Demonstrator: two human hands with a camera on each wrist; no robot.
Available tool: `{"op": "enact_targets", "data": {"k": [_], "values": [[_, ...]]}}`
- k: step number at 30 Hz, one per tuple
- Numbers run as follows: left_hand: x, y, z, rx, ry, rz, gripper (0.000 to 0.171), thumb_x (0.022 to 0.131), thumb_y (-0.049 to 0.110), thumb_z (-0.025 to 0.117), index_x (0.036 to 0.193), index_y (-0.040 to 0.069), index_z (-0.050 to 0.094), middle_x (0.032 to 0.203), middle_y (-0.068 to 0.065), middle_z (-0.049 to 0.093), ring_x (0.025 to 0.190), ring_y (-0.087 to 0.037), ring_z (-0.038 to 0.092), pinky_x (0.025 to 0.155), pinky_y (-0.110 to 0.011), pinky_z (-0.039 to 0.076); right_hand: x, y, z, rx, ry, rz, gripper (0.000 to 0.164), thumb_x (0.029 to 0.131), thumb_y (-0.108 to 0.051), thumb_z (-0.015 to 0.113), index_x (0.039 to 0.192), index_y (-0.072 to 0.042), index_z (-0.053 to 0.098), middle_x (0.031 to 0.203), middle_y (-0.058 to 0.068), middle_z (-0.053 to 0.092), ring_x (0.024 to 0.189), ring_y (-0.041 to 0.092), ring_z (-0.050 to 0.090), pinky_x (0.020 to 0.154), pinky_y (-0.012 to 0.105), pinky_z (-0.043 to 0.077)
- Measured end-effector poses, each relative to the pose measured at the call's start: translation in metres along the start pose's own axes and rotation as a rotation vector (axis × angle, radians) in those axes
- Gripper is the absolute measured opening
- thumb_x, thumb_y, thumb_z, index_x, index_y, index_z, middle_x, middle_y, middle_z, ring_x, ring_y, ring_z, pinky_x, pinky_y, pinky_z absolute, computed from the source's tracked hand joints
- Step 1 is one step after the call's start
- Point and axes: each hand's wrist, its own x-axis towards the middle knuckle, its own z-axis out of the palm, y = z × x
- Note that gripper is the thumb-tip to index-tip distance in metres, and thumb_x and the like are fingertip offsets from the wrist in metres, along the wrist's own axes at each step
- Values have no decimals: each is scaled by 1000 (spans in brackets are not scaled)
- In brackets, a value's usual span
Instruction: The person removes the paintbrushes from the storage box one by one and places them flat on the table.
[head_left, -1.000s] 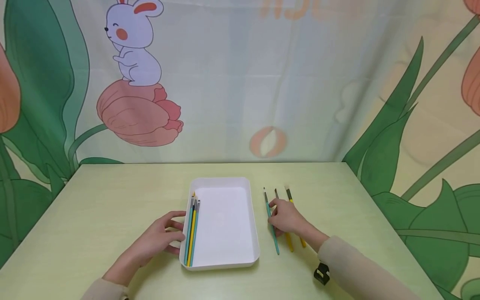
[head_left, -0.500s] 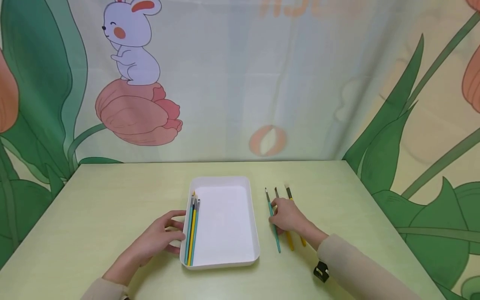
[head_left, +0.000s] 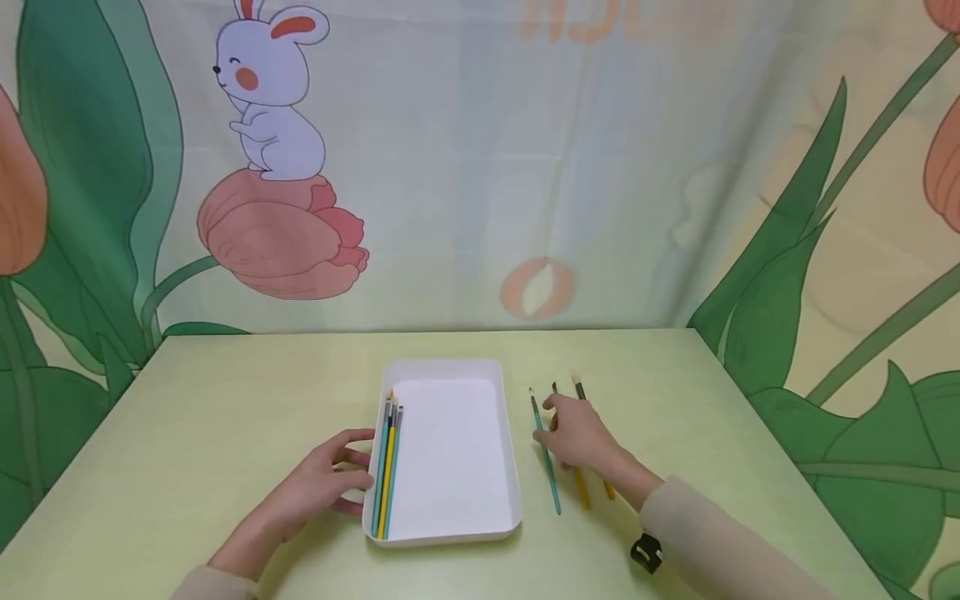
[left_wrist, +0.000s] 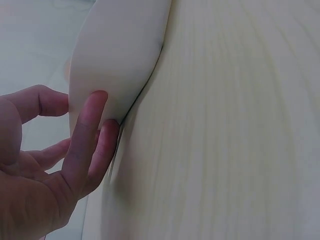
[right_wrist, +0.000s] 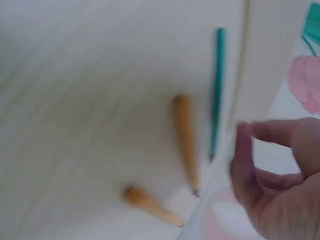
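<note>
My left hand (head_left: pixel 318 483) rests its relaxed fingertips against the outer left wall of a white tray (head_left: pixel 512 454); the left wrist view shows its fingers (left_wrist: pixel 87 120) touching that wall. Teal and yellow paintbrushes (head_left: pixel 387 475) lie side by side along the tray's left inner edge. To the right of the tray, my right hand (head_left: pixel 581 433) hovers over three loose paintbrushes. The teal paintbrush (right_wrist: pixel 218 85) lies apart from its fingers in the right wrist view. The thicker yellow paintbrush (head_left: pixel 581 487) and the pale-bristled yellow paintbrush (head_left: pixel 579 387) pass partly hidden beneath this hand.
Everything stands on a pale yellow-green table (head_left: pixel 247 400). Behind its far edge hangs a curtain (head_left: pixel 427 167) printed with a rabbit and tulips. A small black device (head_left: pixel 647 552) sits under the right sleeve (head_left: pixel 720 533).
The teal paintbrush at the right hand has shifted slightly and now lies slanted, nearer the yellow ones. My right fingers have come off it. My left hand and the tray stay put.
</note>
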Motion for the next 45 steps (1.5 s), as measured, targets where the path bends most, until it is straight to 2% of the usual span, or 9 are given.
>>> {"op": "enact_targets", "data": {"k": [4,6,8,10,15,22,26,36,45], "values": [[-3,-2,-1,-9,4,2,69,90,-1,68,153,5,40,127,-25,53,99,-31,64,74,-47,62,-1,-23,4,131,107,-184,28,95,-10,69,120,2,65,77,3,60,51,16,60,48,30,54],[-3,-2,-1,-17,1,7,69,91,-1,67,154,5,39,128,-25,53,100,-32,63,74,-47,62,0,-38,9,190,94,-243,22,95,-10,68,114,0,67,81,2,61,59,16,62,51,30,57],[-3,-2,-1,-26,-9,8,69,92,0,68,154,5,39,129,-26,53,101,-32,63,75,-48,62,-1,-50,16,249,39,-253,20,95,-10,68,113,0,66,86,3,62,68,16,64,56,31,59],[-3,-1,1,-27,-19,8,69,92,1,68,154,4,38,129,-26,52,102,-32,63,76,-48,62,-1,-59,23,337,-37,-225,23,95,-9,69,115,2,65,92,5,64,78,19,65,62,34,62],[-2,0,2,-27,-27,6,68,92,1,67,154,4,38,130,-26,52,103,-32,63,76,-48,62,2,-71,42,569,-200,-71,39,95,-9,70,128,9,58,110,13,63,98,30,67,76,39,63],[-2,-3,0,-31,-50,5,73,90,0,69,155,4,36,132,-26,50,106,-33,62,78,-49,62,10,-78,60,823,-357,126,48,100,-5,64,141,12,46,129,23,59,114,34,64,84,42,61],[-1,-4,0,-29,-54,-7,74,89,-1,69,155,4,36,132,-26,50,106,-33,62,78,-49,62,12,-80,69,867,-400,160,49,99,-6,64,141,12,46,129,24,60,115,34,64,87,44,60],[-1,0,-1,-23,-61,-16,74,89,0,70,155,4,35,132,-25,50,105,-33,63,79,-49,62,17,-91,79,905,-427,205,50,100,-11,64,141,11,48,124,22,65,116,34,66,86,43,60],[-1,-2,-4,-43,-137,10,81,88,0,71,157,1,28,134,-28,46,107,-33,63,83,-50,61,19,-97,85,950,-431,215,48,101,-10,63,141,13,49,123,24,66,117,36,65,86,43,60]]}}
